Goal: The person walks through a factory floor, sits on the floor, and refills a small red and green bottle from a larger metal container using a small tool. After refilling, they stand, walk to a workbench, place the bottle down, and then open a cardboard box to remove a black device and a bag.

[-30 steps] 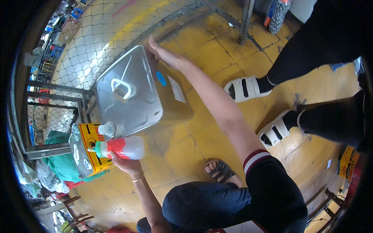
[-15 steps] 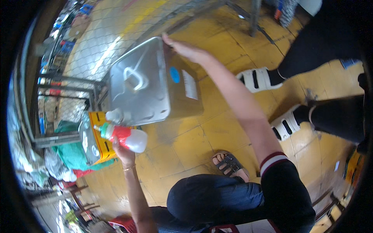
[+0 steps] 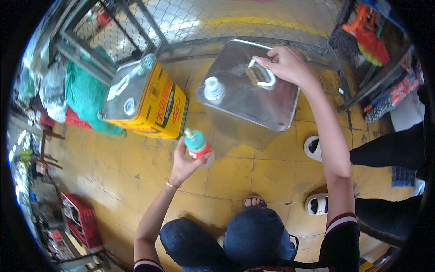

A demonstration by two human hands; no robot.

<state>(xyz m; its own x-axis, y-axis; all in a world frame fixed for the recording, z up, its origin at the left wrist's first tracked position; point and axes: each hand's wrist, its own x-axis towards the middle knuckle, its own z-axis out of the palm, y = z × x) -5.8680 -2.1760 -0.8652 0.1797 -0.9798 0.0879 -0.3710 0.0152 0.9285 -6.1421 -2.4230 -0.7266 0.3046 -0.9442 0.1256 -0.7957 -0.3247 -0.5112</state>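
Observation:
In my left hand (image 3: 185, 164) is a small squeeze bottle (image 3: 199, 146) with a green cap, a red label and a whitish body; my fingers wrap round it. My right hand (image 3: 286, 65) grips the white handle (image 3: 267, 81) on top of a large square metal tin (image 3: 240, 68). A clear spout (image 3: 214, 89) sticks up from the tin's near left corner. Beside it, further left, stands a yellow tin (image 3: 158, 106) with a grey top, a white handle and a round opening. The squeeze bottle is held in front of the gap between the two tins.
Wire mesh (image 3: 253, 22) and metal rails run along the far side. A green sack (image 3: 88, 90) lies left of the yellow tin. At lower left is a red crate (image 3: 82, 221). Another person's white sandals (image 3: 316, 205) are at right, near a blue basket (image 3: 403, 177).
The metal tin, tilted before, now stands upright. My right hand has moved from its edge to the handle. My left hand has drawn the bottle away from the tin's spout. The view has turned.

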